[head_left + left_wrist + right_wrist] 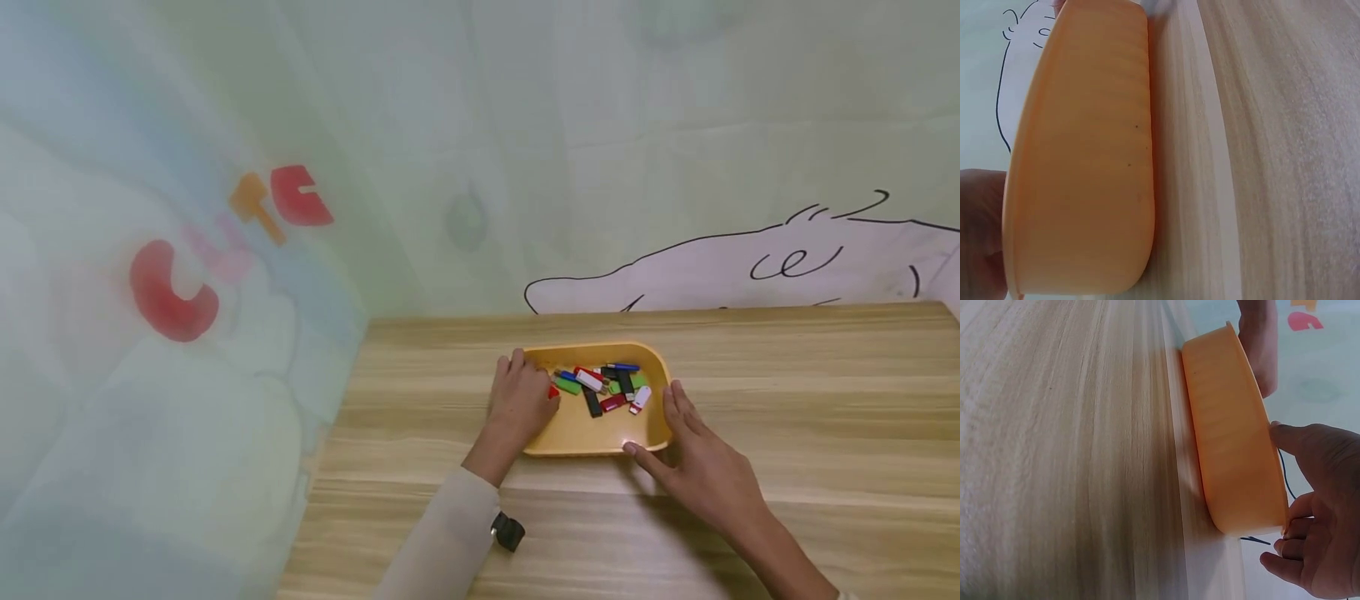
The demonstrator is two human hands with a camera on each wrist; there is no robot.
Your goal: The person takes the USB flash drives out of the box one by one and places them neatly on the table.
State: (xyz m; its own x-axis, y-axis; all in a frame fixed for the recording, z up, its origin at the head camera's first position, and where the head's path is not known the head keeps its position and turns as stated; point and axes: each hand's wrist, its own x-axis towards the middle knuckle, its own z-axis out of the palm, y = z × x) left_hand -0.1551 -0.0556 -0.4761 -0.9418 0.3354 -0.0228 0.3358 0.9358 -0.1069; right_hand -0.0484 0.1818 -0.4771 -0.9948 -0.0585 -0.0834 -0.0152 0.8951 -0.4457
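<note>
A yellow-orange plastic tray (577, 437) lies on the table with several USB flash drives inside, among them a white one (591, 381), a black one (592, 402) and a dark red one (612, 403). My left hand (521, 404) reaches over the tray's left end with its fingers bent down inside. A bit of a red USB drive (553, 391) shows right at those fingertips; I cannot tell whether they pinch it. At the right front corner, my right hand (701, 462) holds the tray's rim, thumb on the front edge and fingers along the right side.
The wood-grain table (825, 417) runs back to a pale cloth backdrop (600, 150) printed with line drawings and coloured letters. A black strap (508, 532) sits at the left sleeve's cuff. The tray's outer wall (1085, 156) fills much of the left wrist view.
</note>
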